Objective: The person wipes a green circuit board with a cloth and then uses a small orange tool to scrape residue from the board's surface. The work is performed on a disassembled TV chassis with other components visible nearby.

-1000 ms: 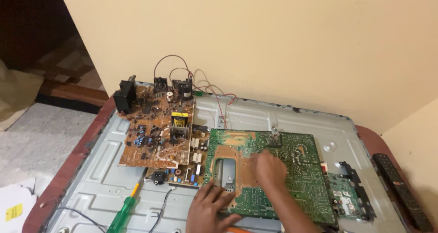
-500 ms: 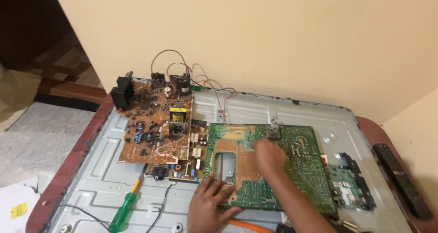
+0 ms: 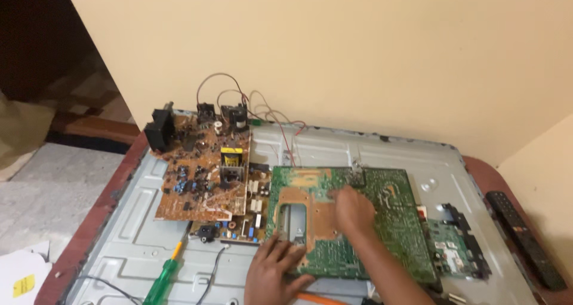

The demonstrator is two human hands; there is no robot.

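- Left hand (image 3: 271, 275): laid palm down near the front edge, fingers (image 3: 285, 252) spread and extended forward.
- Right hand (image 3: 353, 211): held further back, knuckles up, fingers curled downward; forearm extended from the lower right.

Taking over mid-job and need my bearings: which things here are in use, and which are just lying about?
In use:
green circuit board, under both hands
left hand at its near edge
right hand on top

Lying about:
brown circuit board
green-handled screwdriver
remote control
small green board
metal panel underneath
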